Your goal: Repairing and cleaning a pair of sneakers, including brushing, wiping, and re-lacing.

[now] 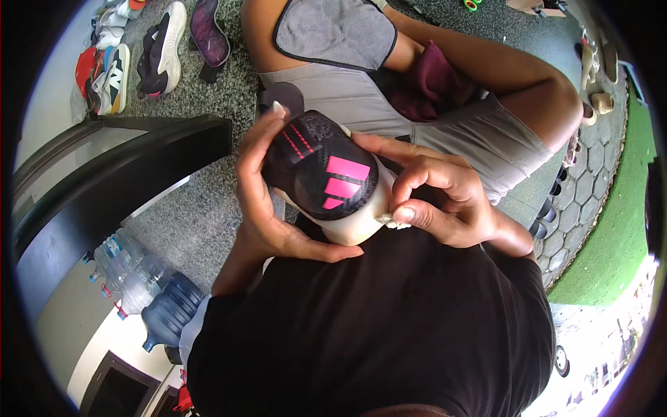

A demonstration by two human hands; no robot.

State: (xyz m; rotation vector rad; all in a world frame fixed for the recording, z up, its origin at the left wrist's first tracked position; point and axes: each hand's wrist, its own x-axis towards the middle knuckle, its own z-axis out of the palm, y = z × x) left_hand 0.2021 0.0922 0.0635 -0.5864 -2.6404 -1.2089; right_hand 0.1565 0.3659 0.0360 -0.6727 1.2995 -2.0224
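Observation:
A black shoe with pink stripes, pink stitching and an off-white sole is held up close to my chest. My left hand wraps around it from the left, thumb along the sole and fingers at its far side. With the thumb and forefinger of my right hand I pinch a small white crumpled wad, which touches the sole edge. The wad's material is unclear. A grey cloth with black edging lies over my leg, and a maroon cloth sits between my legs.
Several shoes stand on the speckled floor at the upper left. A dark curved furniture edge and large plastic water bottles are at my left. Sandals line the paving on the right.

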